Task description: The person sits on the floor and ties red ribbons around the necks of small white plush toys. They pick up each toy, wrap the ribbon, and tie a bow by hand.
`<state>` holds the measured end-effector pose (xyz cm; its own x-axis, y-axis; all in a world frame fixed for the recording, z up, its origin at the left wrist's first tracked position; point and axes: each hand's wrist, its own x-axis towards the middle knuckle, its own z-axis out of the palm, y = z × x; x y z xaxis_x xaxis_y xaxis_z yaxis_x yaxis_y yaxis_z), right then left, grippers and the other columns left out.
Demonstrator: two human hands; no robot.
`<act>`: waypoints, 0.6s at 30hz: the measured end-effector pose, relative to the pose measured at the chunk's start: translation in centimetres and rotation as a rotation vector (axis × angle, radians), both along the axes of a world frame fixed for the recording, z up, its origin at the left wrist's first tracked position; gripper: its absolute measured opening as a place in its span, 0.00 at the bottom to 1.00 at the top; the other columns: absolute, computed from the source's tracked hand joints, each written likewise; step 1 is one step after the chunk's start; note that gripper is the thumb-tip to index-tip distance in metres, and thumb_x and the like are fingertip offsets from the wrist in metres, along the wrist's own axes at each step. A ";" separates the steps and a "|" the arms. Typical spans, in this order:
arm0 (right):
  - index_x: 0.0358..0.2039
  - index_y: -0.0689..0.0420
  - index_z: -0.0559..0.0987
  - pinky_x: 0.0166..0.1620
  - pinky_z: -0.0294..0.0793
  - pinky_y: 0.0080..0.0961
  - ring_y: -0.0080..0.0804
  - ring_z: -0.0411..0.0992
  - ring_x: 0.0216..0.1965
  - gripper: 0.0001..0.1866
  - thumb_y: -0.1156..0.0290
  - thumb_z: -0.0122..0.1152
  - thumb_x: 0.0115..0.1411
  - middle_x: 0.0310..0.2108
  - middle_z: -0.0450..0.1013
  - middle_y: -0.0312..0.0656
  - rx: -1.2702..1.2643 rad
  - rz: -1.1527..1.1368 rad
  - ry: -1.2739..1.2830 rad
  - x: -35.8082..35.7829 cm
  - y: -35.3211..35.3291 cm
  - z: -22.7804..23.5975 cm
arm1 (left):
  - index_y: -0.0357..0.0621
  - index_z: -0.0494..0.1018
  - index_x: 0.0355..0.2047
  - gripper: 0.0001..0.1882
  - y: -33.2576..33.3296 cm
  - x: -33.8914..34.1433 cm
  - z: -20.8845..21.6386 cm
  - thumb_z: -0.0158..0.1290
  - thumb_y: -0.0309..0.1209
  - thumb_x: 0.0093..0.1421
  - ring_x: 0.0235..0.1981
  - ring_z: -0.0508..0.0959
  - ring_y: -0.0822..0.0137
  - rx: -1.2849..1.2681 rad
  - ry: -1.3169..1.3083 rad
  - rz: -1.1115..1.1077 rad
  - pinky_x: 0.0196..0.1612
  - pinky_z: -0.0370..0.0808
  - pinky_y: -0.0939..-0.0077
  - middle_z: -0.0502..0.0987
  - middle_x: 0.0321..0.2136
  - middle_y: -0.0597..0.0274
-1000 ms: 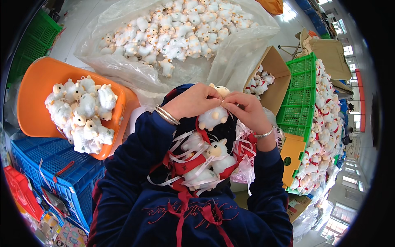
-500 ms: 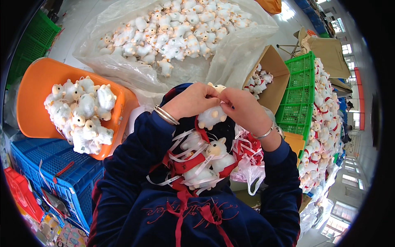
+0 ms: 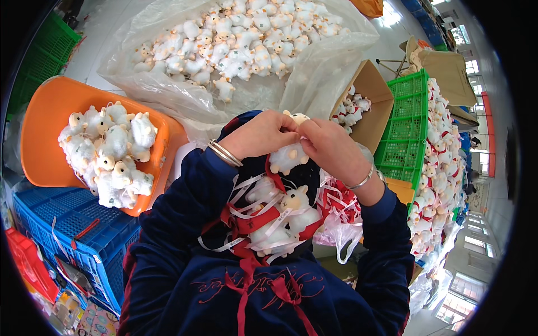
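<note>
A small white plush sheep (image 3: 289, 159) hangs upright between my hands, in front of my chest. My left hand (image 3: 263, 134) and my right hand (image 3: 330, 144) meet at its neck, fingertips pinched together. Both are closed there; whether a thin ribbon is also between the fingers is hidden. The toy's cream head (image 3: 297, 117) shows above the fingertips. Below, on my lap, several more plush sheep (image 3: 297, 210) lie among red cloth pieces (image 3: 255, 223) and white printed ribbons (image 3: 242, 213).
To the left, an orange bin (image 3: 47, 134) of plush sheep sits above a blue crate (image 3: 84, 215). A clear plastic sheet (image 3: 168, 98) bears a large toy pile ahead. At right are a cardboard box (image 3: 375, 95), a green crate (image 3: 400, 134) and a bag of red-and-white ribbons (image 3: 339, 229).
Almost nothing differs. My hands stay pinched at the toy's neck, with the right fingers shifted very slightly; the whole view has drifted a touch.
</note>
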<state>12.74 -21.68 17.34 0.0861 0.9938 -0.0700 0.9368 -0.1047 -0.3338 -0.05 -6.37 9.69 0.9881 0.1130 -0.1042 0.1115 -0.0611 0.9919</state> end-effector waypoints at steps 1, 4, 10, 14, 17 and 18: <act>0.38 0.61 0.77 0.41 0.75 0.45 0.52 0.75 0.38 0.08 0.76 0.61 0.56 0.32 0.75 0.49 -0.009 0.006 -0.007 0.0 0.0 0.0 | 0.33 0.80 0.41 0.12 0.0 0.0 -0.1 0.58 0.33 0.66 0.30 0.74 0.80 -0.003 -0.009 0.001 0.37 0.75 0.79 0.82 0.29 0.66; 0.39 0.60 0.77 0.42 0.75 0.44 0.50 0.75 0.39 0.09 0.76 0.61 0.56 0.33 0.74 0.48 -0.037 0.011 -0.038 -0.2 0.2 0.2 | 0.33 0.80 0.42 0.13 -0.1 0.2 -0.6 0.58 0.33 0.66 0.31 0.75 0.80 -0.014 -0.011 0.002 0.38 0.75 0.79 0.83 0.29 0.65; 0.37 0.58 0.77 0.41 0.74 0.41 0.48 0.75 0.38 0.08 0.76 0.63 0.56 0.32 0.74 0.45 0.159 0.017 -0.075 0.1 -0.8 -1.5 | 0.34 0.81 0.41 0.12 0.3 0.0 0.2 0.60 0.33 0.64 0.30 0.75 0.80 0.020 0.058 -0.017 0.38 0.75 0.79 0.82 0.28 0.66; 0.38 0.58 0.78 0.40 0.75 0.38 0.47 0.75 0.37 0.10 0.79 0.67 0.55 0.35 0.75 0.45 0.396 -0.015 0.005 0.2 -2.5 -3.8 | 0.35 0.82 0.39 0.11 -0.1 -0.2 0.0 0.60 0.32 0.63 0.29 0.74 0.80 -0.010 0.013 -0.008 0.37 0.75 0.79 0.81 0.27 0.67; 0.39 0.58 0.78 0.40 0.75 0.37 0.46 0.75 0.37 0.13 0.81 0.69 0.53 0.37 0.76 0.44 0.517 -0.033 0.073 0.1 -3.2 -5.4 | 0.35 0.82 0.39 0.11 -0.4 -0.4 0.0 0.60 0.31 0.62 0.29 0.75 0.79 0.000 -0.012 0.009 0.36 0.75 0.79 0.81 0.26 0.67; 0.39 0.58 0.78 0.41 0.75 0.37 0.45 0.75 0.37 0.14 0.82 0.69 0.52 0.38 0.76 0.44 0.541 -0.036 0.088 0.0 -3.3 -5.8 | 0.35 0.82 0.39 0.11 -0.4 -0.5 0.2 0.60 0.31 0.62 0.29 0.75 0.79 -0.002 -0.003 0.012 0.36 0.75 0.79 0.81 0.26 0.67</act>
<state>12.78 -25.00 11.52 0.1373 0.8866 0.4416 0.9017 0.0726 -0.4261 -0.57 -6.80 9.86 0.9870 0.1249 -0.1012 0.1091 -0.0577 0.9924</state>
